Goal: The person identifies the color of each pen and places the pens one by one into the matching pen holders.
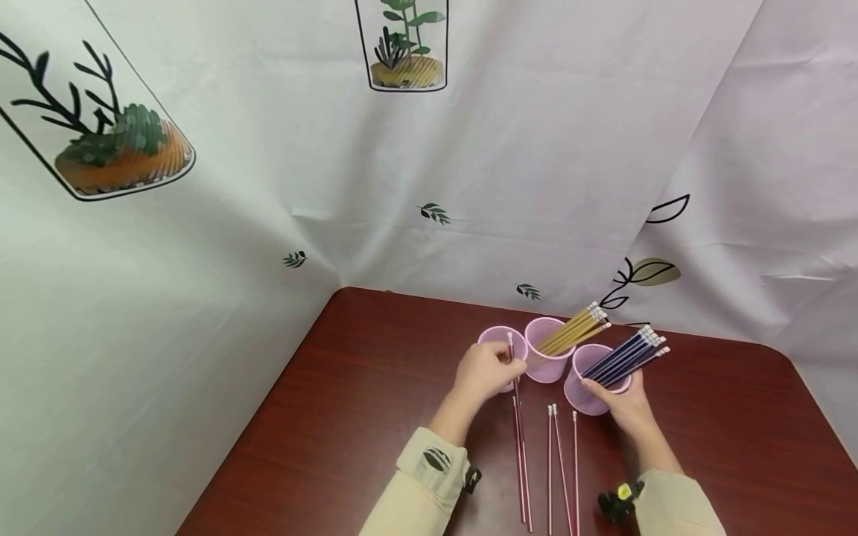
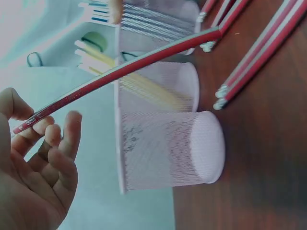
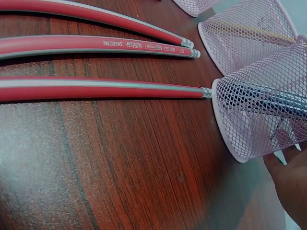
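Between thumb and fingers, my left hand (image 1: 484,368) pinches a red pencil (image 2: 120,73) near one end. The pencil slants in front of the cups in the left wrist view. Right behind that hand stands the left pink mesh cup (image 2: 153,151), and no pencils show through its mesh. The middle pink cup (image 1: 546,368) holds several yellow pencils (image 1: 573,331), eraser ends up. My right hand (image 1: 630,409) grips the side of the right pink cup (image 1: 579,394), where several dark blue pencils (image 1: 623,357) lean to the right.
Several red pencils (image 3: 105,91) with white erasers lie on the dark red wooden table (image 1: 322,439), in front of the cups, erasers toward them. A white patterned cloth (image 1: 375,171) hangs behind the table and along its left side.
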The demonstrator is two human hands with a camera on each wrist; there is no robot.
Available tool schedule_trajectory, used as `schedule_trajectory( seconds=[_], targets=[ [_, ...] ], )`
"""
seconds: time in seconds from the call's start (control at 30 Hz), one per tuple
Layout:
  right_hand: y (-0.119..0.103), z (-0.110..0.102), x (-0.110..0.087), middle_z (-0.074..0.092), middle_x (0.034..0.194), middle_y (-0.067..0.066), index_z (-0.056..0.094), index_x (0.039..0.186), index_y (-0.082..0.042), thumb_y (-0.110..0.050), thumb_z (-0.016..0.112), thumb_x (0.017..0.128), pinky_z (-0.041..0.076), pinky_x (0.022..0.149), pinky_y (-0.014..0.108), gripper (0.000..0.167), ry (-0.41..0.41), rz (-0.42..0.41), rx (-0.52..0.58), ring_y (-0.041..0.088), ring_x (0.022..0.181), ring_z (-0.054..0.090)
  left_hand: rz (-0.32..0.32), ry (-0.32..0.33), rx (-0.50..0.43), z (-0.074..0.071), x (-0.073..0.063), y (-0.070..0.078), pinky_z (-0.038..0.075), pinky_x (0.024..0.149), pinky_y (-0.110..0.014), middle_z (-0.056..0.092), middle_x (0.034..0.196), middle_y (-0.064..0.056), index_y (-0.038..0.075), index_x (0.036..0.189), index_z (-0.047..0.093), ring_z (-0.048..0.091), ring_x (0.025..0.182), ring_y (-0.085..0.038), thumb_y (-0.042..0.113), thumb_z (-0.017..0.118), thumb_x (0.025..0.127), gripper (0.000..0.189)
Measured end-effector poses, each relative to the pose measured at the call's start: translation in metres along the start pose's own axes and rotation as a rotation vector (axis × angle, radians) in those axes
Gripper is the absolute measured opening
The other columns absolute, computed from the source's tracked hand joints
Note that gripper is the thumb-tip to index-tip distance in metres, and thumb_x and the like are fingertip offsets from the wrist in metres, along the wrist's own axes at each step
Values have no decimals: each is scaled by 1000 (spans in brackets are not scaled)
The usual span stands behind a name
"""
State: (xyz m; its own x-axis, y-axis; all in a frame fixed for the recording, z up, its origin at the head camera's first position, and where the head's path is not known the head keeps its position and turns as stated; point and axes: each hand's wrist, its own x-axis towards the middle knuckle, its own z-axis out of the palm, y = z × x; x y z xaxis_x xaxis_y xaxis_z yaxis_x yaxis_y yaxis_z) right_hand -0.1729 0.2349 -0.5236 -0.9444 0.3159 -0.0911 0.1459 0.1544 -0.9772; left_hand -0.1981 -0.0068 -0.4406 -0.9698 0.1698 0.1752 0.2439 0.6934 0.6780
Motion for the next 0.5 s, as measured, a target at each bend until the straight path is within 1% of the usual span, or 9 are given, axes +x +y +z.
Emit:
schedule_trajectory(
  seconds=[0.1, 0.17, 0.27, 0.4, 0.5],
  targets=[
    [1, 0, 0, 36, 128, 9, 14, 139, -10, -14, 75, 78, 27, 89, 6, 87, 5, -11, 6, 15, 115, 35, 9, 50, -128, -7, 4, 3, 32, 45, -21, 43, 51, 12, 18, 56, 52, 41, 51, -5, 23, 65, 69, 19],
    [1, 0, 1, 37, 127, 8, 15, 139, -10, -13, 75, 78, 28, 86, 4, 86, 5, -21, 15, 15, 114, 36, 18, 88, -202, -13, 7, 5, 34, 46, -20, 45, 54, 10, 17, 58, 56, 41, 52, -4, 18, 65, 68, 14],
    [2, 0, 1, 37, 126, 8, 15, 140, -10, -13, 75, 78, 28, 84, 3, 86, 1, -34, 16, 15, 113, 37, 59, 153, -270, -22, 11, 8, 36, 47, -19, 47, 58, 8, 13, 60, 58, 43, 55, -4, 12, 64, 67, 10],
    [3, 0, 1, 38, 125, 9, 15, 140, -10, -13, 74, 78, 29, 84, 3, 86, -1, -50, 10, 14, 111, 37, 128, 258, -341, -37, 16, 12, 40, 49, -18, 51, 62, 4, 8, 64, 61, 46, 57, -5, 7, 65, 68, 6],
    [3, 0, 1, 39, 123, 7, 16, 140, -10, -12, 74, 78, 29, 84, 4, 85, 1, -58, 16, 13, 110, 38, 142, 344, -397, -46, 20, 13, 44, 51, -19, 57, 63, 1, 6, 68, 65, 49, 57, -6, 7, 65, 69, 1]
  ],
)
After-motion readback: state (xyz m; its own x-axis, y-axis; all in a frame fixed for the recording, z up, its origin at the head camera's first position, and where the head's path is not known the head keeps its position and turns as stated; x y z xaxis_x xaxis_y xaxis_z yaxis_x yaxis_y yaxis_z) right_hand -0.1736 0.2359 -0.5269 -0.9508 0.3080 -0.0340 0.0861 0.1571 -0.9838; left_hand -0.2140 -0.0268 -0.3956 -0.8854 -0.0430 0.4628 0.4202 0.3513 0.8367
